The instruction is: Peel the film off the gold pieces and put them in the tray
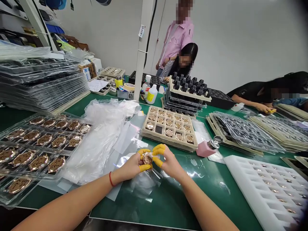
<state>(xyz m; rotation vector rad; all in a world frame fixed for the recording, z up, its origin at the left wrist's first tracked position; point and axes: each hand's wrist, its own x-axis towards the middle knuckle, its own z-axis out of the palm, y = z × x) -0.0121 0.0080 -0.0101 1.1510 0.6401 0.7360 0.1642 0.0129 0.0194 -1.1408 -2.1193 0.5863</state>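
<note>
My left hand (136, 164), with yellow finger cots, grips a rose-gold watch case (147, 158) by its edges above the table. From the right, my right hand (168, 160), also in yellow finger cots, pinches a small white wipe (151, 155) against the case's face. Just beyond my hands sits a beige tray (172, 145) of similar watch cases; one pocket in its front row shows bare black. To the left, a clear plastic tray (79, 150) carries more rose-gold cases in rows. Clear plastic film (144, 184) lies under my hands.
A pink pump bottle (204, 149) stands right of the beige tray. At the right edge is a white foam tray (243, 179) with small metal parts. Stacked trays (43, 86) rise at the left, near plastic bags (101, 134). A white post (141, 54) stands behind; several people work beyond.
</note>
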